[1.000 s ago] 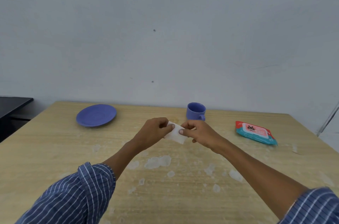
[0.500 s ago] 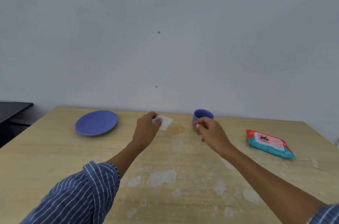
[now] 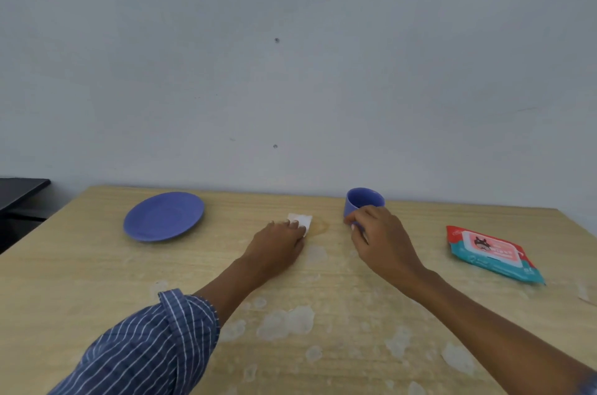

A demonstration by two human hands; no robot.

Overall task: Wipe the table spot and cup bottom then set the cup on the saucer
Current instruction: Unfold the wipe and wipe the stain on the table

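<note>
Pressing down now, the left hand [image 3: 280, 242] has its fingers flat on a small folded white wipe [image 3: 301, 222], pinning it to the pale wooden table [image 3: 80, 265] right at the near-left edge of a faint brownish ring-shaped spot [image 3: 319, 226]. That spot is our landmark. Just to its right, the right hand [image 3: 378, 233] is curled around the lower side of the small purple ceramic cup [image 3: 364, 202]; the fingers look wrapped on it, though whether the cup is lifted or resting I can't tell, since its base is hidden. Well to the spot's left sits the round purple saucer [image 3: 164, 216], bare and waiting. Far right of the spot lies the teal and red pack of wet wipes [image 3: 494, 254].

For a clean wipe, I'd say sweep the wipe rightward across the whole ring with even pressure, keeping the fold flat so it doesn't bunch. Hold the cup clear of the damp patch, or its base may pick the stain back up before it gets wiped.
</note>
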